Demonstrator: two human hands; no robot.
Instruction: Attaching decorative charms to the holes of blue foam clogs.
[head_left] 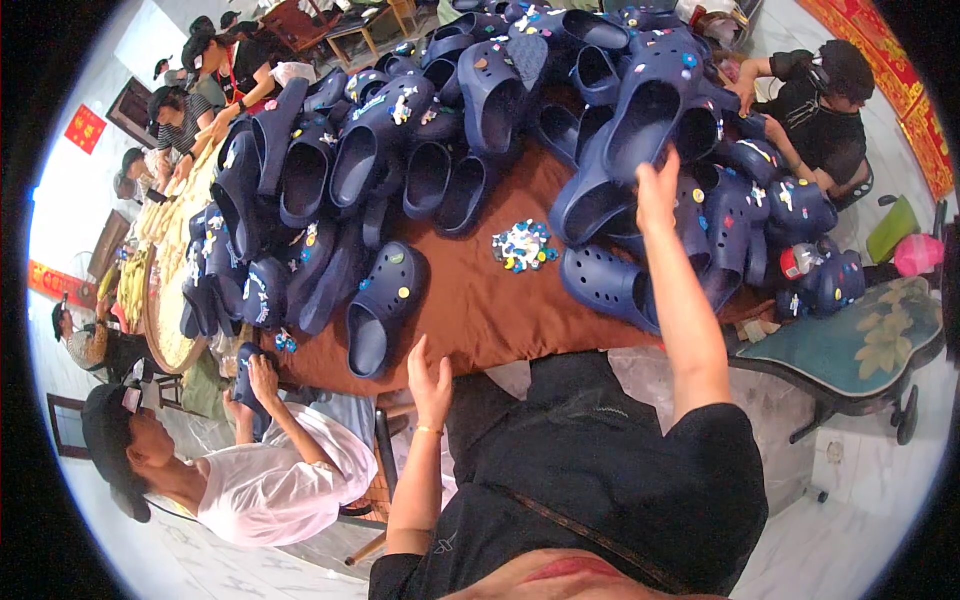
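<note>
My right hand (657,195) reaches forward to the right-hand pile, its thumb and fingers pinching the heel end of a navy clog (652,95) with small charms on its upper. My left hand (430,385) is held over the table's near edge with fingers apart and nothing in it. Just beyond it a single navy clog (385,310) with a yellow charm lies on the brown cloth (480,310). A small heap of blue, white and yellow charms (524,246) sits mid-table. Under my right forearm is a plain navy clog (607,285) lying tilted.
Piles of navy clogs (310,170) cover the left, far and right parts of the table. At my left a person in white (270,470) holds a clog; another in black (825,130) works at the right. A teal floral chair (850,335) stands at the right.
</note>
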